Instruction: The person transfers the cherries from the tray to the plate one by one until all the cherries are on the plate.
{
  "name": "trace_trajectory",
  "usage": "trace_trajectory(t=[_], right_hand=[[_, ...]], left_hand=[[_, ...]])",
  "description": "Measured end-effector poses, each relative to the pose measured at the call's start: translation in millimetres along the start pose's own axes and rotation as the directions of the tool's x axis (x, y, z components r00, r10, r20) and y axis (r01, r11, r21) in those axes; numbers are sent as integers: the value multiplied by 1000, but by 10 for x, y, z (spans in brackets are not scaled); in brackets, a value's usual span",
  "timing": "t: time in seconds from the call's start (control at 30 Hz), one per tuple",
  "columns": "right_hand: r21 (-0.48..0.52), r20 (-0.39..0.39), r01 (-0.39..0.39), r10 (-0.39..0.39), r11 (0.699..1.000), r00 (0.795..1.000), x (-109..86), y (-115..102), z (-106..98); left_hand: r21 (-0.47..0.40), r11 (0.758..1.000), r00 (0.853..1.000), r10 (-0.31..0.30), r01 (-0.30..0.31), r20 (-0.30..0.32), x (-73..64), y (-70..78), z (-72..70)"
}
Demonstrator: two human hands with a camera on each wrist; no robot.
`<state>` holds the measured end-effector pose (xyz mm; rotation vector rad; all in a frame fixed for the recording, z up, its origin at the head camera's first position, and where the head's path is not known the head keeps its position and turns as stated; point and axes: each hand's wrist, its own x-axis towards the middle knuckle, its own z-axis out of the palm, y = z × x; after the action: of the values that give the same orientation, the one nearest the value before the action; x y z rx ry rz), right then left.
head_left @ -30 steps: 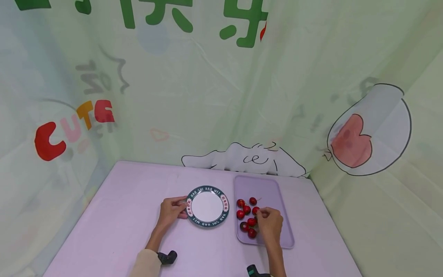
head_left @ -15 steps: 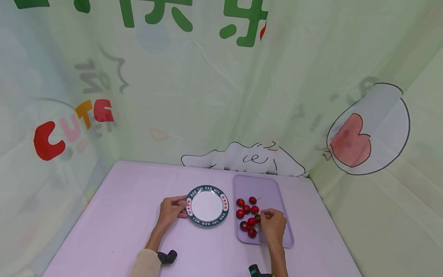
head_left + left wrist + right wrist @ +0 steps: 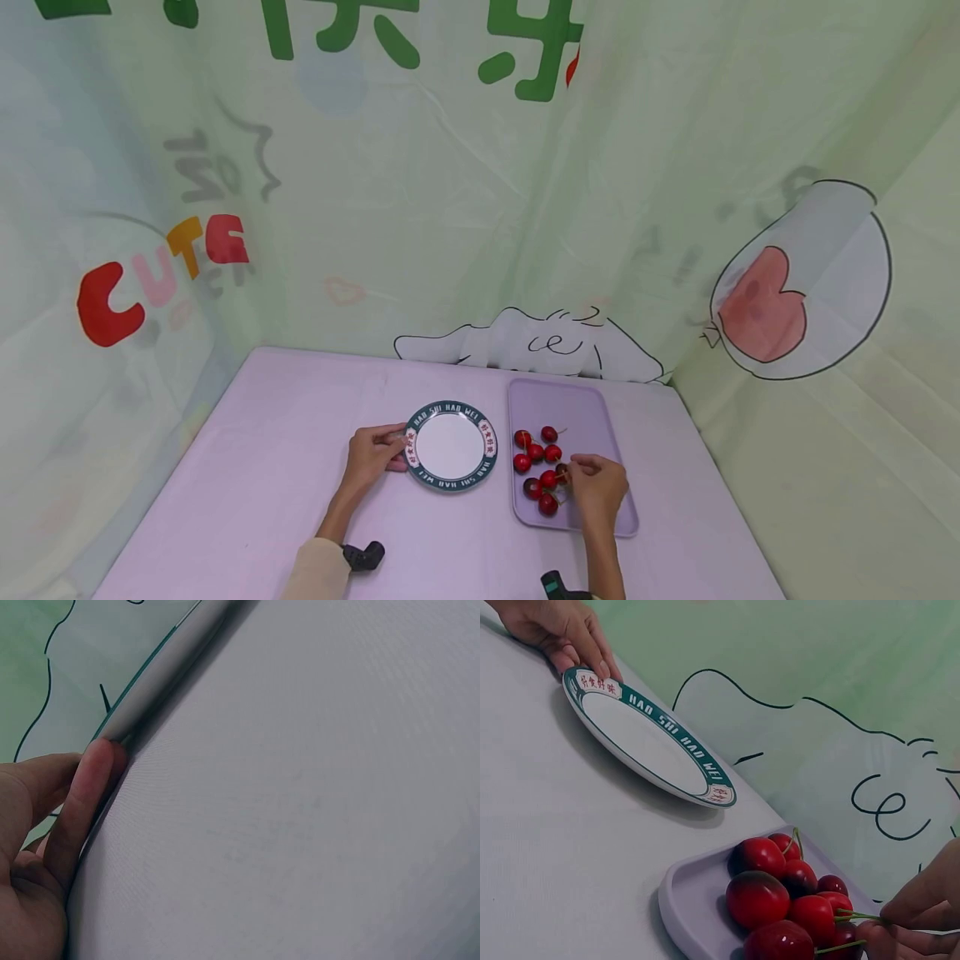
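My left hand [image 3: 369, 457] grips the left rim of a white plate [image 3: 450, 447] with a dark green lettered border. Its thumb lies over the rim, and in the left wrist view fingers [image 3: 79, 802] reach under the edge. On a lilac tray [image 3: 557, 398] lie several red cherries [image 3: 535, 453], some with green stems. Over the tray's right part, my right hand [image 3: 600, 487] pinches a green cherry stem [image 3: 861, 916] between thumb and forefinger. A dark cherry [image 3: 562, 473] sits right by those fingertips. Which cherry the pinched stem belongs to is hard to make out.
The plate and tray stand side by side on a pale table [image 3: 315, 392] with a small gap between them. A printed curtain [image 3: 450, 208] hangs along the table's back and sides. Dark wrist devices [image 3: 363, 557] are on both forearms.
My right hand has shifted slightly to the right over the tray, and the dark cherry near its fingertips now shows more. The left hand and plate have stayed in place.
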<state>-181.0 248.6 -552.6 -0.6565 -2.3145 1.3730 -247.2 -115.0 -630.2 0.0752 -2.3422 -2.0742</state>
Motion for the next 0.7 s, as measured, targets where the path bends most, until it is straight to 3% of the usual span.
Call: trace_trajectory(t=[0.2,0.4,0.7], right_hand=[[122,44,-73,68,990,997,29,41,-3],[222,57,-167,158,961,986,27,5,-10],[302,108,-218,194,928,975,3,-74,-43]], left_hand=[[5,1000,1000,11,-11,4,5,1,4],[10,1000,1000,3,-3,8,-5,2,-1],[6,1000,1000,-16,16,3,-5,25,-13]])
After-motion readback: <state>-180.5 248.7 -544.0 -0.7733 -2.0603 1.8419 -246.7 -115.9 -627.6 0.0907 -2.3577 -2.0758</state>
